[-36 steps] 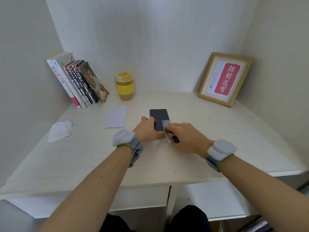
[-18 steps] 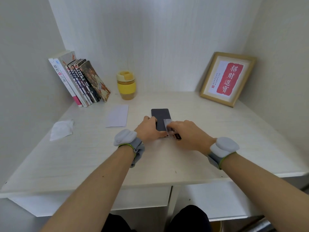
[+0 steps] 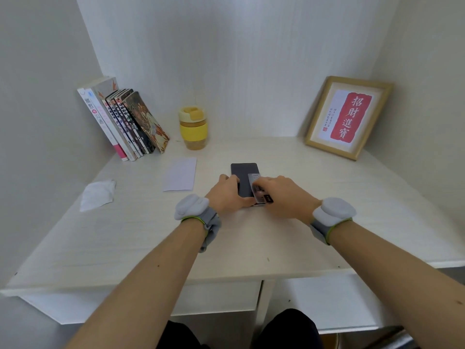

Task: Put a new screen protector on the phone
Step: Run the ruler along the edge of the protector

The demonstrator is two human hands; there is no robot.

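Note:
A dark phone (image 3: 243,173) lies flat on the white desk (image 3: 276,243), screen up, in the middle. My left hand (image 3: 226,195) grips its left edge and near end and holds it down. My right hand (image 3: 284,196) holds a plastic card (image 3: 256,188) by its near end, with the card's far edge resting on the right half of the screen. The near part of the phone is hidden under both hands. Whether a protector lies on the screen cannot be told.
A white paper sheet (image 3: 180,174) lies left of the phone and a crumpled white wipe (image 3: 97,194) farther left. Leaning books (image 3: 123,122), a yellow lidded cup (image 3: 193,127) and a framed red print (image 3: 348,117) stand along the back wall.
The card in my right hand has slid a little farther up the screen, away from me. My left hand stays on the phone's left edge.

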